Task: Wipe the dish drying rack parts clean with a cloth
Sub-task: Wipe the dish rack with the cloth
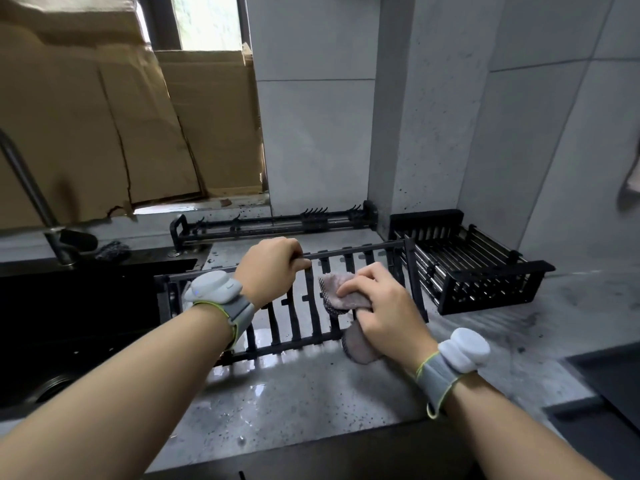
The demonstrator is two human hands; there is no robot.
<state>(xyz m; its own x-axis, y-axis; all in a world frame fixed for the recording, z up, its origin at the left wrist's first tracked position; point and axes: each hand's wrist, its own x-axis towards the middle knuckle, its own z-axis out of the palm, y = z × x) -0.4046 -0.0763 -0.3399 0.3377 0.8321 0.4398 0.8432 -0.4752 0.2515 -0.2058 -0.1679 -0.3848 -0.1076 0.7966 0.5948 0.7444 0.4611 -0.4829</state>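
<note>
Here the right hand (381,306) hides most of the cloth (341,292) on the rack panel (294,323).

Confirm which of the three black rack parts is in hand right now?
The slatted panel at the counter's front: left hand grips its top rail, right hand presses the cloth on it. The basket and hook bar lie untouched.

Open wet countertop (294,403) in front of the slatted rack panel (298,320) — room to pass there. Hemmed behind by a long black rack frame (277,225), on the right by a black basket (474,268) just beside the panel. Dropping away on the left — a dark sink (69,323) with faucet (31,195).
</note>
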